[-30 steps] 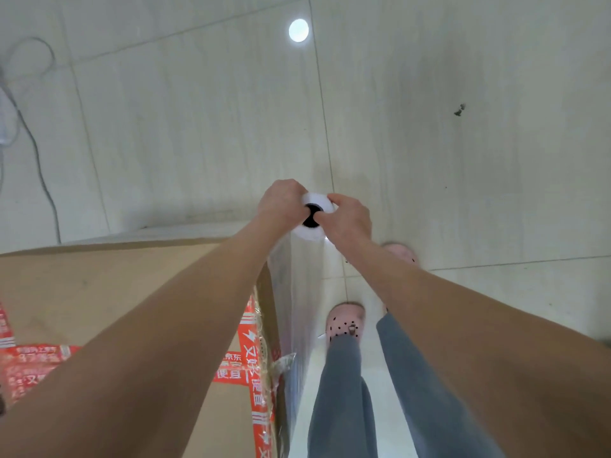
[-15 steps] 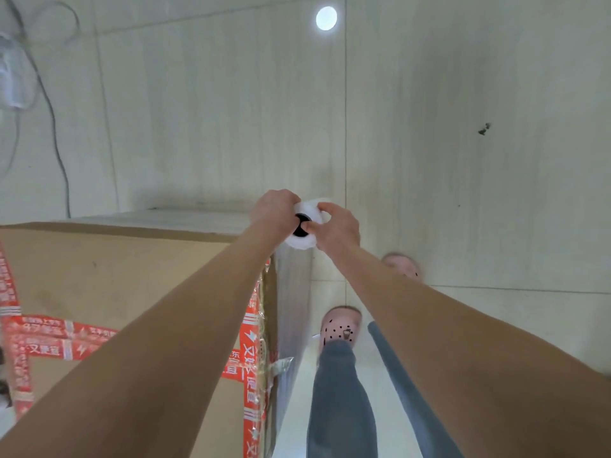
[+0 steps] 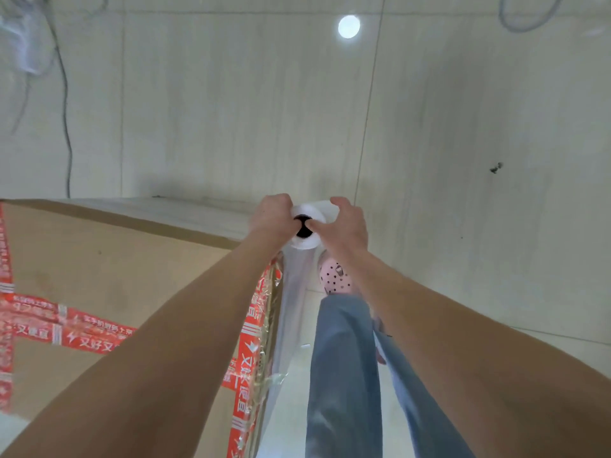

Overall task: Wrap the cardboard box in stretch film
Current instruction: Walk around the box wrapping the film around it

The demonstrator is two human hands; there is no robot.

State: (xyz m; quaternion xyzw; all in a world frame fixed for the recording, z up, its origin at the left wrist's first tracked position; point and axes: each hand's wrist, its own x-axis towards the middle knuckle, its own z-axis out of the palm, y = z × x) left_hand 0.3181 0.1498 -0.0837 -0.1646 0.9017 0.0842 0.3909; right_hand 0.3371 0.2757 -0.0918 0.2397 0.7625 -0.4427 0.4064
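Note:
A large cardboard box (image 3: pixel 109 266) with red printed tape fills the lower left. At its far right corner stands the upright roll of stretch film (image 3: pixel 305 244), white with a dark core hole, seen from above. My left hand (image 3: pixel 272 216) grips the roll's top from the left. On the right side my right hand (image 3: pixel 344 223) grips it too, thumb at the core hole. A sheet of clear film (image 3: pixel 291 302) runs down along the box's right side below the roll.
The floor is pale tile. My legs in blue jeans (image 3: pixel 344 375) and a pink spotted shoe (image 3: pixel 335 277) are just right of the box. A grey cable (image 3: pixel 66 120) trails on the floor at far left, and a bright light reflection (image 3: pixel 348 26) lies at top centre.
The view has swung leftward round the box corner. Both hands keep hold of the roll, and more of the box's top and far edge shows.

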